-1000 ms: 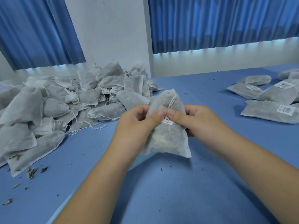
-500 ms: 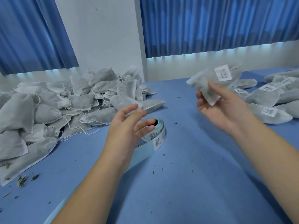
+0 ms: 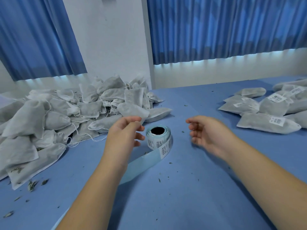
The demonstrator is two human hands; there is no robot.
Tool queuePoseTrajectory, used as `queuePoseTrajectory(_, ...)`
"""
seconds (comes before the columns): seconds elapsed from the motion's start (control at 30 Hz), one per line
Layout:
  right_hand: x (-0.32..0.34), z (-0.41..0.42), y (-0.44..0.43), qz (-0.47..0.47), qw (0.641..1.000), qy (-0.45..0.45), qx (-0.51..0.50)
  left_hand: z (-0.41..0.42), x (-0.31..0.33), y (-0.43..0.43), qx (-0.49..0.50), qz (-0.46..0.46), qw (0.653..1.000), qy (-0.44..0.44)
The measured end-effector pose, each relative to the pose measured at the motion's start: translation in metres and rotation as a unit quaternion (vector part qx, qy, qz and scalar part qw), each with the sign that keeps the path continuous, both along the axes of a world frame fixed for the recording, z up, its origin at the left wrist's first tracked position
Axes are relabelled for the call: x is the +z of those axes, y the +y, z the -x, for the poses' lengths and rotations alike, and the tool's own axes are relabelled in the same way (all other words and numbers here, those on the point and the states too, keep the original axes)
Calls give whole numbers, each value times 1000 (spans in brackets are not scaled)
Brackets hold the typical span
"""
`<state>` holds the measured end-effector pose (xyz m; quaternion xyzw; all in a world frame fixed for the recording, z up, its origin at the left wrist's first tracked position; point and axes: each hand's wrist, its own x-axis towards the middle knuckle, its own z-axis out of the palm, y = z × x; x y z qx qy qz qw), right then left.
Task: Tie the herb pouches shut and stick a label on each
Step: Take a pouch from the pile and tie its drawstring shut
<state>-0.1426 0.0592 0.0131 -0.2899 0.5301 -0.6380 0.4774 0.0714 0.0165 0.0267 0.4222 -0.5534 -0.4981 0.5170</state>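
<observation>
The left hand [image 3: 123, 132] and right hand [image 3: 208, 132] are held loosely open and empty either side of the label roll [image 3: 158, 137]. Unlabelled pouches [image 3: 66, 113] are heaped to its left, labelled pouches [image 3: 265, 112] to its right.

A roll of labels [image 3: 158, 137] lies on the blue table [image 3: 182, 200] with its dark core hole facing up. A pale blue backing strip [image 3: 141, 165] trails from the roll toward the camera and runs under the left forearm. The left hand [image 3: 123, 131] hovers just left of the roll, empty, with its fingers loosely curled. The right hand [image 3: 207, 131] hangs to the right of the roll, blurred, also empty and loosely curled. Left of the roll and behind it is a heap of grey-white pouches [image 3: 58, 113] with loose strings. Well to the roll's right lie flat pouches with barcode labels [image 3: 265, 107]. Dried herb bits [image 3: 33, 185] dot the table around the roll.
</observation>
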Motion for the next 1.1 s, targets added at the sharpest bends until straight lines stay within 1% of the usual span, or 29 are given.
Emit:
queuePoseTrajectory(0.07,-2,-11,0,-3,999,37,15,-7,-4,-9,51,39,994,-93)
queuePoseTrajectory(0.13,-6,-19,0,-14,996,77,32,-17,-9,-21,106,54,978,-172)
queuePoseTrajectory(0.23,-12,-25,-3,-24,991,122,46,-35,-12,-46,150,20,951,-271)
queuePoseTrajectory(0.27,-13,-25,-5,-25,990,127,48,-41,-13,-56,155,-2,946,-284)
queuePoseTrajectory(0.33,-14,-22,-7,-26,990,124,54,-50,-13,-74,173,-40,949,-260)
queuePoseTrajectory(0.4,-15,-19,-9,-28,991,120,61,-56,-14,-88,204,-48,951,-229)
queuePoseTrajectory(0.47,-16,-17,-10,-28,990,117,68,-59,-18,-100,219,-41,942,-250)
queuePoseTrajectory(0.57,-17,-16,-11,-28,990,118,73,-58,-24,-112,185,-51,943,-273)
queuePoseTrajectory(0.67,-17,-15,-11,-27,989,123,79,-56,-26,-121,160,-65,952,-251)
queuePoseTrajectory(0.77,-17,-15,-11,-27,989,125,80,-56,-25,-129,153,-102,959,-214)
queuePoseTrajectory(0.8,-17,-15,-11,-27,988,125,81,-55,-24,-130,152,-97,963,-201)
queuePoseTrajectory(0.83,-17,-15,-11,-28,988,127,82,-54,-23,-128,156,-81,965,-194)
queuePoseTrajectory(0.9,-16,-15,-10,-29,988,129,82,-50,-18,-122,185,-17,964,-188)
queuePoseTrajectory(1.0,-16,-16,-10,-31,988,131,81,-43,-3,-108,241,90,952,-163)
queuePoseTrajectory(1.1,-15,-16,-9,-31,988,130,82,-31,17,-93,276,160,944,-83)
